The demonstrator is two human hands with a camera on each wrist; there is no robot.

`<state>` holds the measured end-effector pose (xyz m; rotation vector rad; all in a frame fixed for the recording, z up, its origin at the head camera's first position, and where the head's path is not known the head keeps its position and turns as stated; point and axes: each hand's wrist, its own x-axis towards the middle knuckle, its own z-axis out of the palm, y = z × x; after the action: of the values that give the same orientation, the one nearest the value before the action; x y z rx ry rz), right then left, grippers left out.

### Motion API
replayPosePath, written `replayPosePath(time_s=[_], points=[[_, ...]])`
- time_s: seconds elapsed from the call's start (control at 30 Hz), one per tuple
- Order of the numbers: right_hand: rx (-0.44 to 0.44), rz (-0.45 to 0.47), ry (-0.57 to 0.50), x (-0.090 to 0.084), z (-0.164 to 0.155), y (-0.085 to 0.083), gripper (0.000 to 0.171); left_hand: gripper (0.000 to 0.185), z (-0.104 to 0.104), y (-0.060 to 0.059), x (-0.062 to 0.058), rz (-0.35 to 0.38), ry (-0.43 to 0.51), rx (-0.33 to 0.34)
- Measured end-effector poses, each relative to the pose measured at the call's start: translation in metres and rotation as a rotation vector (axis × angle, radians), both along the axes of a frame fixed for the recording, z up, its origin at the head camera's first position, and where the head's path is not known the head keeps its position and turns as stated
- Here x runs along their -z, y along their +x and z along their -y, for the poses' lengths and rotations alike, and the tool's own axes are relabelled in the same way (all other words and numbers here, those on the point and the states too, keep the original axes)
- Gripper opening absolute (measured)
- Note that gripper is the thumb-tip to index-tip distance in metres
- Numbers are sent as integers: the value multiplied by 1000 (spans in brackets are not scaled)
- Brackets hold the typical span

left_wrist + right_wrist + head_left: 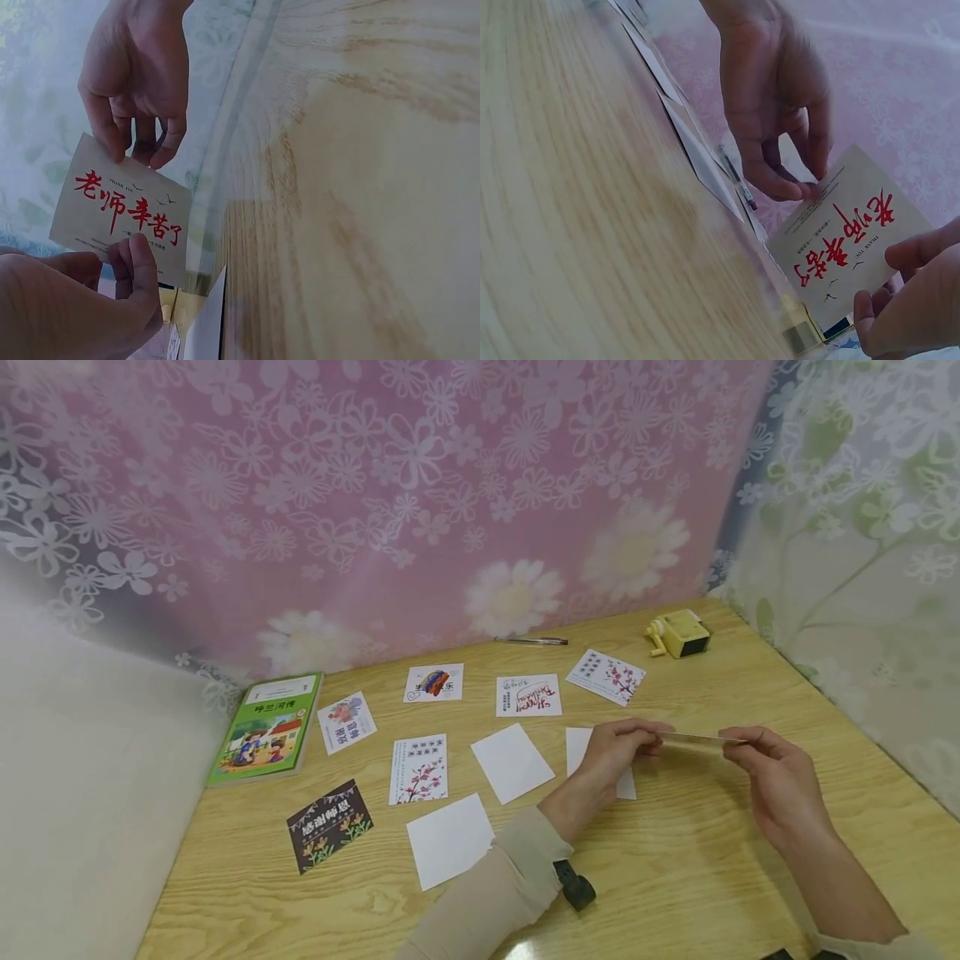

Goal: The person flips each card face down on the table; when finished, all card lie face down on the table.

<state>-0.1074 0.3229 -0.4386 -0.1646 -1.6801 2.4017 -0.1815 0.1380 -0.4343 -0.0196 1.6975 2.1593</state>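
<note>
Both hands hold one white card (701, 738) with red handwritten-style characters, raised above the table and seen nearly edge-on in the head view. My left hand (617, 750) pinches one edge between thumb and fingers. The opposite edge is pinched by my right hand (783, 783). In the left wrist view the printed face of the card (120, 206) shows, with small bird marks and fine print. Below the left hand a blank white card (579, 745) lies partly hidden on the wooden table (675, 877).
To the left lie two more blank cards (513, 763), a dark card (330, 824) and several printed cards (418, 768). A green book (266, 727) lies at the far left. Along the back are a pen (532, 641) and a yellow pencil sharpener with a crank (681, 633), near the flowered curtain (450, 527).
</note>
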Motion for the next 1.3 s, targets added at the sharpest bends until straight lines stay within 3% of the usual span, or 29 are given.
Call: replayPosePath(time_s=[0.2,0.33,0.43,0.67,0.9,1.07,1.3], points=[[83,73,126,2,0,0,16,21,-1,1,3,27,67,21],[112,138,219,1,1,0,19,15,-3,2,4,27,15,-19],[105,166,244,3,1,2,22,27,-4,2,6,23,-32,-62],[44,108,139,10,0,7,27,27,-6,0,12,17,-114,-124],[18,26,-41,12,0,7,23,24,-8,-3,15,-10,-184,-112],[-9,34,-141,11,-2,8,29,15,-9,-5,12,34,-155,-81],[-79,12,-203,12,-4,9,35,21,-7,-9,7,74,-83,-18]])
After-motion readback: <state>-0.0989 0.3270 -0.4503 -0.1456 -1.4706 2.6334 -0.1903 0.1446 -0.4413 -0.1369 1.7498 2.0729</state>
